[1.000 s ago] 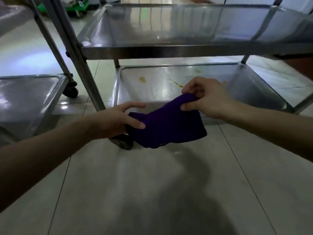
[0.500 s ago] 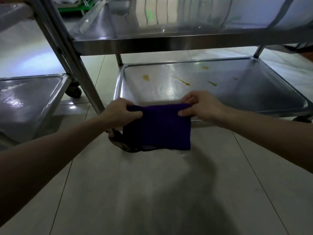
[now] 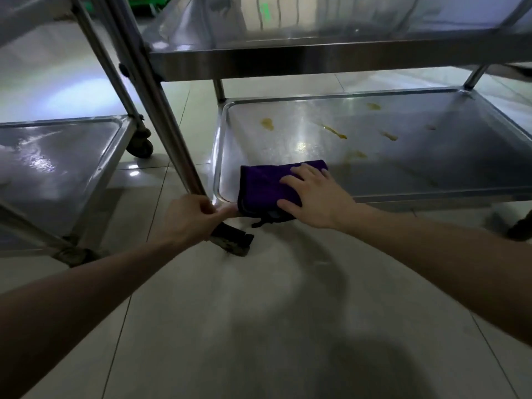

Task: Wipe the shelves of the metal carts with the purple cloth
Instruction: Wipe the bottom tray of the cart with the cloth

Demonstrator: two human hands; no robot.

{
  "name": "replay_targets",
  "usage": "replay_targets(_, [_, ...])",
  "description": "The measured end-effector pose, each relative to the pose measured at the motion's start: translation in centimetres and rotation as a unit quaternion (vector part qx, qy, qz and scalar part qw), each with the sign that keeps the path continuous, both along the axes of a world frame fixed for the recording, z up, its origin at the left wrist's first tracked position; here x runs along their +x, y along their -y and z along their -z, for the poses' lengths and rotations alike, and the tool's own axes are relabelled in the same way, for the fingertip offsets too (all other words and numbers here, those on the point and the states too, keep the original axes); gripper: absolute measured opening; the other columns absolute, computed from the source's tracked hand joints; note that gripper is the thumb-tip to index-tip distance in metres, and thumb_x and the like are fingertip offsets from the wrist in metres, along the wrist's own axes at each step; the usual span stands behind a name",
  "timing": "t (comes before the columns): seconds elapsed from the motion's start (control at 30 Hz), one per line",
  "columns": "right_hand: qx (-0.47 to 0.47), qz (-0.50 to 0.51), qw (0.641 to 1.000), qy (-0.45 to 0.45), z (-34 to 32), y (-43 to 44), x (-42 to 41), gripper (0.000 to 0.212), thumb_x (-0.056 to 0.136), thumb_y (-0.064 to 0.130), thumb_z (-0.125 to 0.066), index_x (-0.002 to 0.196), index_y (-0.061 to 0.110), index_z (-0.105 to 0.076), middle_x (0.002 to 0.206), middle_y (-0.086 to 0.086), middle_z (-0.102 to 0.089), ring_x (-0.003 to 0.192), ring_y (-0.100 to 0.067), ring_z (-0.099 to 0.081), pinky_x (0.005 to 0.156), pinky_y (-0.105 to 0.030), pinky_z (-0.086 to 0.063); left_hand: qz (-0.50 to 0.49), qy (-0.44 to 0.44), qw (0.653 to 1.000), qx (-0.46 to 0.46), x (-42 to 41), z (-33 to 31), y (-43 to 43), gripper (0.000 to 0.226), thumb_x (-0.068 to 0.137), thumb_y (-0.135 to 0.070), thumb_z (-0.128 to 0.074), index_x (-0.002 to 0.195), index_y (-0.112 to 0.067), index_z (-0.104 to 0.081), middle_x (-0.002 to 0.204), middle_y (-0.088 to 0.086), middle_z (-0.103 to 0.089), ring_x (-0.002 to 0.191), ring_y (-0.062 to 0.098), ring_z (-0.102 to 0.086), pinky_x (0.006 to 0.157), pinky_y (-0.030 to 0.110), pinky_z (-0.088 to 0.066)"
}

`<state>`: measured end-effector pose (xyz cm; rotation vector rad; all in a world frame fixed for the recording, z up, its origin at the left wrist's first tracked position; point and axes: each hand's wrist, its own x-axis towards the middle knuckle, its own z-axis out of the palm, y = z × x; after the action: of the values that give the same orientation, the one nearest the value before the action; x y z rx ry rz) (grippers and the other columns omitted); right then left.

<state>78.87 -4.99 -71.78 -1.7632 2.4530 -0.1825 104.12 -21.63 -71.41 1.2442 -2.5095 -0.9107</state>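
The folded purple cloth (image 3: 263, 182) lies on the near left corner of the bottom shelf (image 3: 403, 168) of the metal cart, part of it hanging over the front rim. My right hand (image 3: 313, 194) presses flat on the cloth with fingers spread. My left hand (image 3: 193, 217) grips the cart's front left corner at the foot of the upright post (image 3: 161, 110). Several yellow-brown stains (image 3: 335, 132) dot the shelf beyond the cloth. The cart's upper shelf (image 3: 331, 59) hangs above.
A second metal cart stands at the left, its lower shelf (image 3: 57, 168) close to the first cart's post. A caster wheel (image 3: 233, 243) sits under my left hand, another (image 3: 141, 145) behind. Pale tiled floor (image 3: 259, 326) spreads in front.
Both hands held the cloth up in front of the cart. Now the cloth lies on the bottom shelf under my flat right hand, and my left hand has let go and taken the cart's corner.
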Motion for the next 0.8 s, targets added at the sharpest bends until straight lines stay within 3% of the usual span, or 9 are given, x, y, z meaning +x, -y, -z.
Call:
replay_targets(0.07, [-0.015,0.070,0.997,0.008,0.8,2.3,1.0,0.075,0.102,0.079,-0.033,0.163,0.036,-0.037,0.174,-0.011,-0.028,0.164,-0.036,-0.013,0.128,-0.070,-0.013,-0.101,-0.013,0.994,0.049,1.4,-0.1,1.2,0.069,0.074,-0.087,-0.073,0.078,-0.018,-0.077,0.060,0.002,-0.072,0.059,0.019,-0.071,0.059,0.034,-0.054])
replay_targets(0.13, [0.009,0.127,0.992,0.012,3.0,3.6,2.1,0.082,0.098,0.087,-0.014,0.169,0.046,-0.021,0.180,-0.011,-0.010,0.166,-0.040,0.000,0.126,-0.076,0.000,-0.167,-0.044,0.984,0.037,1.7,-0.7,2.8,0.077,0.069,-0.087,-0.079,0.086,-0.013,-0.071,0.075,0.007,-0.072,0.074,0.029,-0.073,0.062,0.036,-0.052])
replay_targets(0.27, [0.016,0.155,0.988,0.008,6.6,4.4,2.2,0.089,0.090,0.092,0.007,0.169,0.052,-0.005,0.181,-0.012,0.000,0.165,-0.042,0.007,0.123,-0.077,0.010,-0.096,-0.209,0.972,0.051,-0.4,-3.9,4.6,0.070,0.069,-0.071,-0.091,0.117,-0.026,-0.067,0.105,-0.005,-0.073,0.099,0.010,-0.072,0.080,0.030,-0.056])
replay_targets(0.37, [0.012,0.148,0.989,0.016,6.4,4.2,1.8,0.085,0.088,0.095,0.008,0.166,0.059,0.001,0.181,-0.012,-0.001,0.165,-0.042,0.008,0.122,-0.078,0.013,-0.054,-0.301,0.949,0.080,-2.7,-4.6,4.5,0.026,0.091,-0.042,-0.083,0.084,-0.020,-0.072,0.078,0.000,-0.078,0.084,0.015,-0.079,0.087,0.039,-0.064])
replay_targets(0.43, [0.009,0.152,0.988,0.004,6.6,4.0,2.3,0.083,0.090,0.093,0.010,0.165,0.060,0.000,0.181,-0.012,0.000,0.165,-0.041,0.009,0.123,-0.077,0.013,-0.071,-0.328,0.934,0.121,-3.3,-3.8,4.3,0.035,0.100,-0.026,-0.075,0.070,-0.018,-0.061,0.058,0.002,-0.066,0.063,0.022,-0.074,0.081,0.049,-0.067])
replay_targets(0.53, [0.025,0.157,0.987,0.011,6.4,4.5,2.9,0.081,0.090,0.091,0.011,0.164,0.061,0.003,0.181,-0.009,0.007,0.165,-0.039,0.014,0.123,-0.076,0.014,-0.117,-0.358,0.919,0.115,-3.9,-2.8,4.1,0.034,0.101,-0.020,-0.072,0.070,-0.018,-0.057,0.056,0.005,-0.056,0.050,0.020,-0.062,0.058,0.037,-0.062])
replay_targets(0.63, [0.026,0.157,0.987,0.019,5.9,5.0,2.9,0.080,0.091,0.090,0.008,0.165,0.060,0.002,0.181,-0.008,0.008,0.165,-0.038,0.014,0.123,-0.076,0.011,-0.156,-0.387,0.903,0.103,-4.5,-3.0,4.1,0.031,0.096,-0.021,-0.072,0.069,-0.022,-0.056,0.061,0.011,-0.054,0.052,0.023,-0.059,0.056,0.036,-0.056])
replay_targets(0.73, [0.015,0.152,0.988,-0.009,6.3,5.3,3.3,0.078,0.094,0.089,0.006,0.166,0.059,-0.002,0.181,-0.010,0.003,0.166,-0.039,0.009,0.124,-0.076,0.010,-0.169,-0.409,0.889,0.122,-4.6,-2.7,4.4,0.029,0.087,-0.025,-0.071,0.060,-0.031,-0.060,0.055,0.002,-0.051,0.048,0.021,-0.055,0.051,0.035,-0.053])
replay_targets(0.8, [-0.013,0.156,0.987,-0.022,7.0,4.9,3.7,0.077,0.097,0.087,0.003,0.167,0.057,-0.007,0.181,-0.012,-0.003,0.166,-0.040,0.003,0.125,-0.075,0.007,-0.168,-0.416,0.884,0.131,-4.4,-2.3,4.6,0.022,0.084,-0.025,-0.070,0.066,-0.030,-0.058,0.054,0.000,-0.049,0.046,0.018,-0.053,0.048,0.032,-0.050])
